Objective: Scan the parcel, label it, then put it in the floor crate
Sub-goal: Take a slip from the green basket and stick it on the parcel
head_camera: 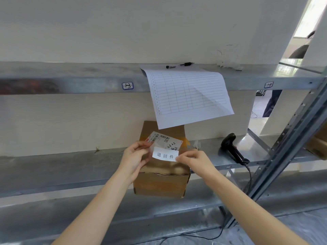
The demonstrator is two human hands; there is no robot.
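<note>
A brown cardboard parcel [161, 183] sits on the middle metal shelf [62, 170], jutting over its front edge. A printed shipping slip [163, 140] with barcodes and handwriting is stuck on its top. A small white label [165, 155] with three printed characters is held just above the parcel's top. My left hand [135, 156] pinches the label's left end, where a thin backing strip peels up. My right hand [193, 159] pinches its right end. A black barcode scanner [232, 149] lies on the same shelf, to the right of the parcel.
A ruled paper sheet [189, 96] hangs from the upper shelf [88, 80] over the parcel's back. Two pens [178, 65] lie above it. The scanner's cable [249, 175] drops toward the floor. A slanted shelf upright [290, 135] stands at right, with another carton [318, 144] behind it.
</note>
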